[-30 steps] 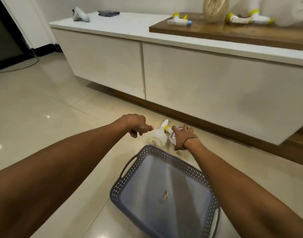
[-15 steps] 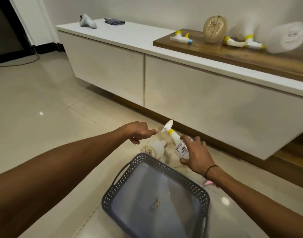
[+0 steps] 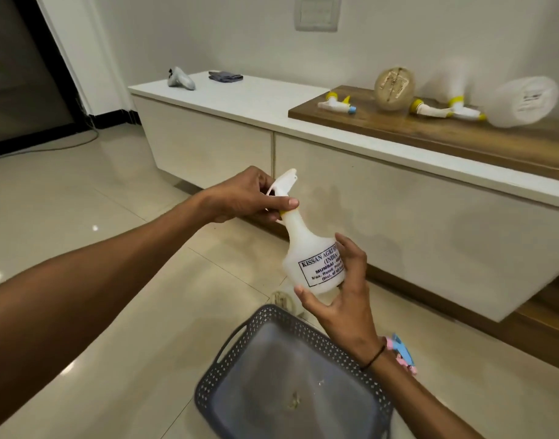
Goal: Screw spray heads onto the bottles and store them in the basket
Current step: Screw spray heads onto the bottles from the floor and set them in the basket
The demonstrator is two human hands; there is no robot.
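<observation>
I have lifted the translucent white plastic spray bottle (image 3: 306,248) above the grey perforated basket (image 3: 290,318), right hand (image 3: 341,299) cupping its base steady, left hand (image 3: 243,198) pinching the white spray head (image 3: 284,182) to twist.

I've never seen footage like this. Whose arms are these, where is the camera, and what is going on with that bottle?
There is no machine here: the arms belong to a person, and the single wide-angle camera sits on their head, looking forward and down.

The right hand holds a white bottle by its body. The left hand grips the spray head at the bottle's neck, probably to screw it tight.

Below, on the tiled floor, stands a grey basket with no bottle in it yet. On the cabinet's wooden board lie more spray heads and another bottle on its side.
</observation>
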